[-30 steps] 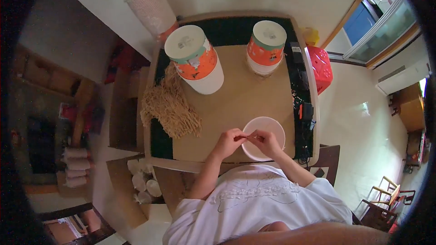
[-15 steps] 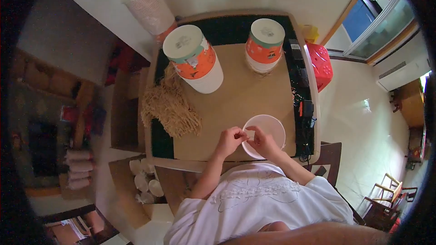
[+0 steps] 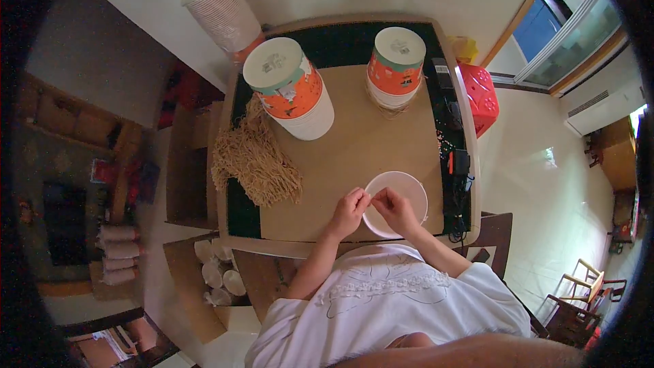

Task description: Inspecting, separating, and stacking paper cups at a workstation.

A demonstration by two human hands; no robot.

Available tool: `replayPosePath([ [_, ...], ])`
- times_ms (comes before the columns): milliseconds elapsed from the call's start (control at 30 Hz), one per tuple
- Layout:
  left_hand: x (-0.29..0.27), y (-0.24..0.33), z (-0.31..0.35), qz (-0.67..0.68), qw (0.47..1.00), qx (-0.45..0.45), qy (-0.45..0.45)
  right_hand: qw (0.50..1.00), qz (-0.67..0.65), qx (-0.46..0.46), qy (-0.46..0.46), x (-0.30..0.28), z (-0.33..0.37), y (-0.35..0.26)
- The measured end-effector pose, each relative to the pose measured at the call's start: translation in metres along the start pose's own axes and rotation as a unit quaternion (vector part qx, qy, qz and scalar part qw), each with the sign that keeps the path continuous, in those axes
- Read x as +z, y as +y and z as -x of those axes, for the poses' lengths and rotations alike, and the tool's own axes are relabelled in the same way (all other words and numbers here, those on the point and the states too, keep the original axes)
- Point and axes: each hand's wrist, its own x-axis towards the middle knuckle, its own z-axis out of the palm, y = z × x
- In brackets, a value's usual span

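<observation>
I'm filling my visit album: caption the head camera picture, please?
Left hand and right hand close together at the rim of a pale bucket, tan strands and orange-banded tubs beyond.

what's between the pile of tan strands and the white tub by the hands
In the head view, a stretch of brown board lies beside the tan strands; then comes the left hand, near the white tub.

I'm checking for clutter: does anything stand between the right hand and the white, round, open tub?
Nothing visible does: the right hand overlaps the left part of the white, round, open tub in this view. The shaggy tan fibre heap lies away to the left, clear of both.
</observation>
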Motion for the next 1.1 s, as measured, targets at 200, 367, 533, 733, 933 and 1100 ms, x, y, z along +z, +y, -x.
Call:
replayPosePath([
  [200,0.004,-0.007,-0.003,-0.033,0.999,-0.002,0.012,0.999,-0.023,0.044,0.014,0.004,-0.005,0.015],
  [367,-0.001,-0.038,-0.015,-0.004,0.995,-0.006,0.097,0.998,0.004,0.036,0.052,0.009,-0.019,0.029],
  [533,-0.007,-0.040,-0.019,-0.063,0.998,-0.021,0.020,0.997,0.013,0.015,0.076,0.013,-0.025,0.034],
  [733,-0.009,-0.042,-0.022,-0.056,0.998,-0.025,-0.005,0.997,0.030,0.054,0.042,0.012,-0.028,0.037],
  [933,-0.009,-0.035,-0.024,-0.060,0.997,-0.038,-0.030,0.995,0.063,0.063,0.042,0.014,-0.033,0.049],
  [1100,-0.010,-0.033,-0.024,-0.075,0.996,-0.042,-0.035,0.997,0.039,0.023,0.057,0.016,-0.031,0.038],
])
